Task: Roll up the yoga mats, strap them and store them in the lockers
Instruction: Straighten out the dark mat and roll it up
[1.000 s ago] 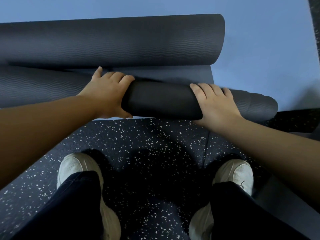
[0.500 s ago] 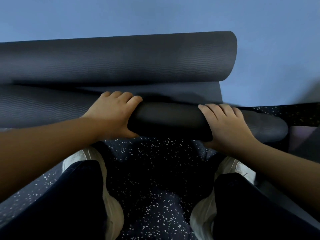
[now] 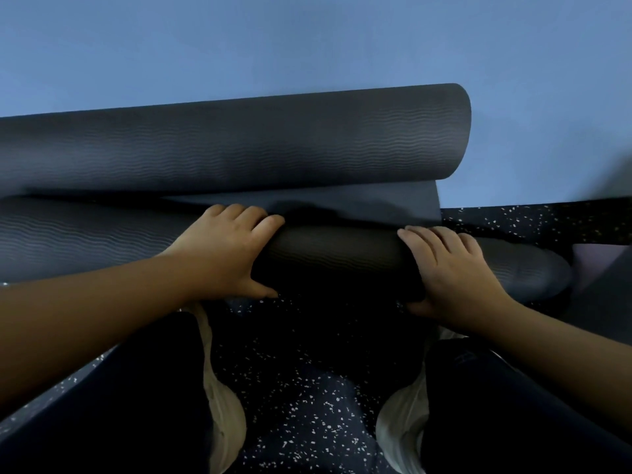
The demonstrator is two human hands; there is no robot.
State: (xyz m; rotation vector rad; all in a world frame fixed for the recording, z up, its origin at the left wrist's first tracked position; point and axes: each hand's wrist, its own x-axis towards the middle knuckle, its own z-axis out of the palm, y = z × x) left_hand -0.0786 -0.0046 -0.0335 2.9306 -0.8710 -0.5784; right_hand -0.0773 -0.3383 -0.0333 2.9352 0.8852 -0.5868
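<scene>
I see my left hand (image 3: 222,248) and right hand (image 3: 448,271) curled around the near mat roll (image 3: 335,258), lying where speckled floor (image 3: 307,388) meets blue floor (image 3: 307,46); a second roll (image 3: 239,145) lies just beyond.

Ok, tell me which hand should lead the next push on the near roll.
Neither clearly; probably both together. The left hand and right hand both grip the near roll, fingers over its top, with flat mat ahead.

Dim, soft-focus picture, deep shadow near bottom.
</scene>
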